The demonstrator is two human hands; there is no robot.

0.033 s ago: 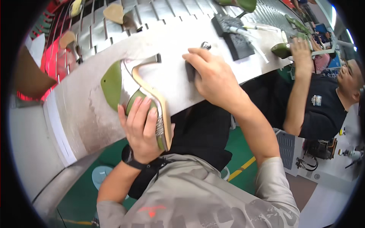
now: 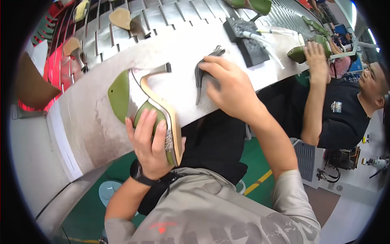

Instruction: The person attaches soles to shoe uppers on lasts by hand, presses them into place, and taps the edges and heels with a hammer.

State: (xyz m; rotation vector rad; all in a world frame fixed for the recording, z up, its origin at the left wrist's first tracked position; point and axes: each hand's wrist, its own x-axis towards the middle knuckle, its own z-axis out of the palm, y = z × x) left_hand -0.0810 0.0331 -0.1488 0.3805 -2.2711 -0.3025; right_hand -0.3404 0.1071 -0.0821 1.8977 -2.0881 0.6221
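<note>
A green high-heeled shoe (image 2: 120, 95) lies on its side on the pale work surface, with a tan sole edge, a slim heel and a glittery band. My left hand (image 2: 148, 140) is closed around its toe end, fingers over the green upper; the thumb is mostly behind the shoe. Dark-handled pliers (image 2: 198, 83) lie to the right of the heel, their metal head pointing away from me. Over them is my right hand (image 2: 231, 89), its fingertips touching the upper part of the handles. Its thumb, slightly blurred, stands apart from the fingers.
Beyond the work surface (image 2: 83, 122) runs a slatted metal conveyor (image 2: 178, 14) carrying shoe parts (image 2: 120, 18). A black block (image 2: 254, 51) with white brushes or tubes sits to the right. Farther right, a co-worker's hand (image 2: 317, 61) rests at another green shoe (image 2: 297, 55).
The pliers have turned slightly, and more of their handles shows beside my right fingers. My right thumb has shifted. The shoe in my left hand has tipped a little.
</note>
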